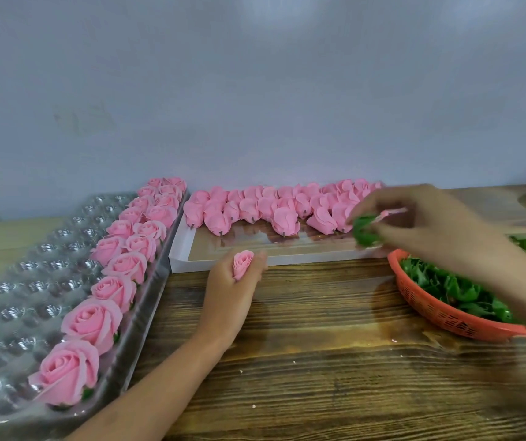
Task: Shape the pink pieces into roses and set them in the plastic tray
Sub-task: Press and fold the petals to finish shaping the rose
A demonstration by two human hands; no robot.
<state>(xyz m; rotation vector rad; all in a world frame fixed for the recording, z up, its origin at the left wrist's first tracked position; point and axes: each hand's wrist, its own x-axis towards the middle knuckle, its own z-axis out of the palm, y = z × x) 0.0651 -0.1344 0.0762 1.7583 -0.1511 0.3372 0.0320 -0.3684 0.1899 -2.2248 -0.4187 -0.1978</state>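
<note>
Plastic tray has finished roses down its right side. Just right of it, the left hand grips a pink bud upright, bloom up. Further right of the tray, the right hand pinches a blurry green leaf piece, so I'm guessing it heads left to the bud.

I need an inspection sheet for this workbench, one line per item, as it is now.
Surface: wooden table, a few pale crumbs.
Job's things: plastic tray with finished roses along its right side; white tray holding unshaped pink pieces.
Clutter: orange basket of green leaves.
Grippers: left hand grips a pink bud; right hand pinches a green piece, blurred.
Cables: nothing seen.
Surroundings: plain grey wall.
</note>
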